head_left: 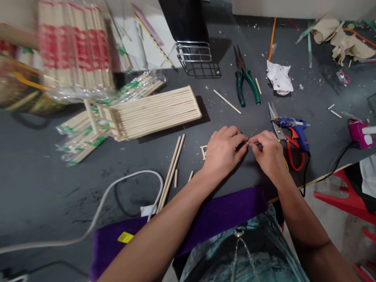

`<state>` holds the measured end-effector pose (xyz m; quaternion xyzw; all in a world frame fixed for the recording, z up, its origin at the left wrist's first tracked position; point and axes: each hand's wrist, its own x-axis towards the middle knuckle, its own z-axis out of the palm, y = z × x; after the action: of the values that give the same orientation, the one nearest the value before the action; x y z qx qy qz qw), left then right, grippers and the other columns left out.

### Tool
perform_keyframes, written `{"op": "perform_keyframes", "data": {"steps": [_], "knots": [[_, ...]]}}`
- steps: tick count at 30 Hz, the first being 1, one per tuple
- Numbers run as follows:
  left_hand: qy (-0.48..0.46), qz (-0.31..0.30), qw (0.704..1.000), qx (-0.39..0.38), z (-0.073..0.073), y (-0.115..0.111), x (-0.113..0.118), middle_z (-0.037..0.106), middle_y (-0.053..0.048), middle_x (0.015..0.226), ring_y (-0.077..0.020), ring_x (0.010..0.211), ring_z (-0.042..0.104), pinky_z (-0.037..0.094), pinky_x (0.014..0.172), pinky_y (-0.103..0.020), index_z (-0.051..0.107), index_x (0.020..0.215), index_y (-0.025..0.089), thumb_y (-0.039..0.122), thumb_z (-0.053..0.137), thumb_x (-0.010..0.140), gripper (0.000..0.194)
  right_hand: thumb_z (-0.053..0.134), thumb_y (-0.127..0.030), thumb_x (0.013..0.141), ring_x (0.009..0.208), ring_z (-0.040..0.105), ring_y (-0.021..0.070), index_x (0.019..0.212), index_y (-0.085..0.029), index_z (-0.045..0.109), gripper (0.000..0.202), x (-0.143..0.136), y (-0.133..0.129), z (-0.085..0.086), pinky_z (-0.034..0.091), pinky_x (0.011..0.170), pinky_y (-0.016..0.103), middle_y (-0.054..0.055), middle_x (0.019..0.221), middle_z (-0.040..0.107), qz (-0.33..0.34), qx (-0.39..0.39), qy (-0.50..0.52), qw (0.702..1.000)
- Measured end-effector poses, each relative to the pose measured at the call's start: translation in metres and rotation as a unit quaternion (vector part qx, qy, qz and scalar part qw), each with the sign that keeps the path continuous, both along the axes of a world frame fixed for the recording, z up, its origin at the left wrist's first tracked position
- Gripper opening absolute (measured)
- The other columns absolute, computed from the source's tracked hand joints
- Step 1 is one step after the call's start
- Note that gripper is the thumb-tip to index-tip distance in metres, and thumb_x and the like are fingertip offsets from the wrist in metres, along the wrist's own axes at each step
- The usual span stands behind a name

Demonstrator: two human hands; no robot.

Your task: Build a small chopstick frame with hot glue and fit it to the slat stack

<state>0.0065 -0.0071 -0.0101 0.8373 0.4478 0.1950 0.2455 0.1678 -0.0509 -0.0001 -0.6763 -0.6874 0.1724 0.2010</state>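
My left hand (225, 149) and my right hand (268, 152) meet fingertip to fingertip over the grey table. Both are closed in a pinch around a tiny pale piece (247, 143), most of it hidden by the fingers. A small wooden stick frame (203, 152) lies partly under my left hand. Two long sticks (171, 172) and short cut pieces (176, 178) rest left of my left forearm. Just right of my right hand are the scissors (289, 145) with red handles and a blue glue gun (296, 127).
A slatted stick model (158, 111) stands at left beside bagged chopsticks (75, 51). Green-handled pliers (244, 78), a loose stick (227, 102), a wire basket (194, 53) and crumpled paper (279, 77) lie beyond my hands. A white cable (108, 188) crosses the left side.
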Motion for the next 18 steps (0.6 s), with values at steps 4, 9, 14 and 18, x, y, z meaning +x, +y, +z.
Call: {"op": "perform_keyframes", "data": {"steps": [4,9,14,18], "knots": [[-0.014,-0.008,1.000,-0.017,-0.0005,0.0013,-0.0037,0.068,-0.005,0.093,-0.0225,0.088,0.059,0.045,0.078,-0.036,0.076,0.101,0.023,0.024,0.066,0.093,0.013,0.057,-0.016,0.094,0.091,0.058,0.0240,0.086,-0.022,0.069,0.016,0.0007,-0.0001,0.0005,0.045,0.081,0.036,0.006,0.091,0.066,0.001,-0.002,0.005,1.000],[-0.026,-0.007,0.999,-0.044,0.0012,0.0019,-0.0055,0.070,-0.006,0.096,-0.0230,0.092,0.062,0.048,0.081,-0.037,0.076,0.106,0.022,0.020,0.066,0.091,0.018,0.057,-0.015,0.093,0.091,0.058,0.0242,0.086,-0.022,0.068,0.015,0.0020,0.0003,0.0018,0.045,0.080,0.036,0.006,0.091,0.065,0.002,-0.006,0.001,1.000],[-0.024,-0.005,0.999,-0.036,0.0010,0.0016,-0.0047,0.070,-0.006,0.094,-0.0230,0.090,0.061,0.047,0.080,-0.038,0.076,0.102,0.023,0.020,0.063,0.092,0.018,0.056,-0.014,0.092,0.090,0.057,0.0243,0.084,-0.023,0.067,0.016,0.0010,0.0001,0.0035,0.045,0.080,0.036,0.006,0.090,0.064,0.002,-0.005,-0.004,1.000],[-0.018,-0.007,0.999,-0.032,0.0014,0.0011,-0.0041,0.070,-0.006,0.095,-0.0231,0.090,0.061,0.047,0.080,-0.037,0.076,0.102,0.022,0.021,0.062,0.092,0.017,0.057,-0.016,0.092,0.091,0.057,0.0248,0.086,-0.023,0.067,0.014,-0.0008,-0.0003,0.0038,0.045,0.081,0.037,0.006,0.091,0.064,0.000,-0.006,-0.012,1.000]]}}
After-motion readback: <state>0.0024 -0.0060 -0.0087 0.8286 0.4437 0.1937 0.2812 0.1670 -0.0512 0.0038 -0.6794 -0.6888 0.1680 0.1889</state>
